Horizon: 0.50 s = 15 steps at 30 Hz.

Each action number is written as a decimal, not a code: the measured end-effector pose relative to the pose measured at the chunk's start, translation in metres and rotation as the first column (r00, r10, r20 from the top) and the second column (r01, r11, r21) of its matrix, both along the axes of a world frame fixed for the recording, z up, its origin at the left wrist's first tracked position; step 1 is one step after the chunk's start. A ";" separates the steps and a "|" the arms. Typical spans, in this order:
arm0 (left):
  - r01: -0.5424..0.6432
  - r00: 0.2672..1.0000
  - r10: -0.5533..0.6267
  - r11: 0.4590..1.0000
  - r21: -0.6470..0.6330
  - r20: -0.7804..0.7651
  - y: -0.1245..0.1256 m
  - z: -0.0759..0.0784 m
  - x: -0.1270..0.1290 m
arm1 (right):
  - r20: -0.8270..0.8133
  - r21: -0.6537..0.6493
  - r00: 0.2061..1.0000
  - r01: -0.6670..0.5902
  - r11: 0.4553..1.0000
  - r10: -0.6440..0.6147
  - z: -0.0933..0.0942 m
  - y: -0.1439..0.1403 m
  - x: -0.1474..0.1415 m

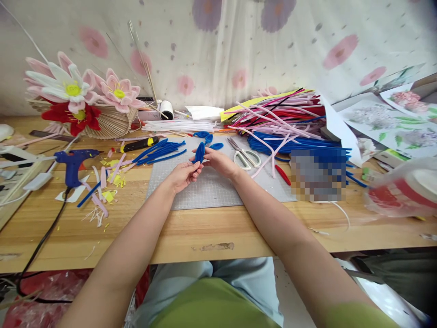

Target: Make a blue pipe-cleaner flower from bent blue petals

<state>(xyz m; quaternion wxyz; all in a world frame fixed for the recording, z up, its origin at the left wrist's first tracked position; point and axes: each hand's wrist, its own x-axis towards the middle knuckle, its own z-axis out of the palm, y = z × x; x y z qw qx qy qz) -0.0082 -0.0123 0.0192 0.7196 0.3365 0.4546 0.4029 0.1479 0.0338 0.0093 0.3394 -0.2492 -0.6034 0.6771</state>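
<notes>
Both my hands meet over a grey cutting mat (218, 189) on the wooden table. My left hand (182, 175) pinches the lower end of a blue pipe-cleaner petal (200, 152), a folded fuzzy loop held upright. My right hand (220, 161) grips the same petal from the right side near its top. Two more finished blue petals (209, 138) lie just behind, beside a bundle of straight blue pipe cleaners (159, 151). White-handled scissors (244, 156) rest on the mat right of my right hand.
A blue glue gun (73, 163) with a black cord stands at the left among cut scraps. Fuzzy flowers (80, 93) sit at the back left. A big heap of coloured pipe cleaners (283, 123) fills the back right. Printed flower sheets (385, 120) lie far right.
</notes>
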 end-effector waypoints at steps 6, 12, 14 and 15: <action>-0.033 0.996 0.039 0.997 0.066 -0.077 -0.001 -0.005 0.005 | 0.121 0.289 0.977 0.133 0.948 -0.174 -0.007 0.004 -0.005; -0.108 0.938 0.165 0.975 0.194 -0.306 0.001 -0.011 0.018 | 0.147 0.331 0.962 0.170 0.928 -0.229 -0.015 0.010 -0.005; -0.087 0.911 0.173 0.968 0.234 -0.376 0.002 -0.014 0.019 | 0.115 0.264 0.975 0.153 0.952 -0.188 -0.017 0.011 -0.004; -0.073 0.896 0.177 0.963 0.258 -0.407 0.002 -0.016 0.018 | 0.104 0.234 0.979 0.150 0.961 -0.178 -0.017 0.011 -0.004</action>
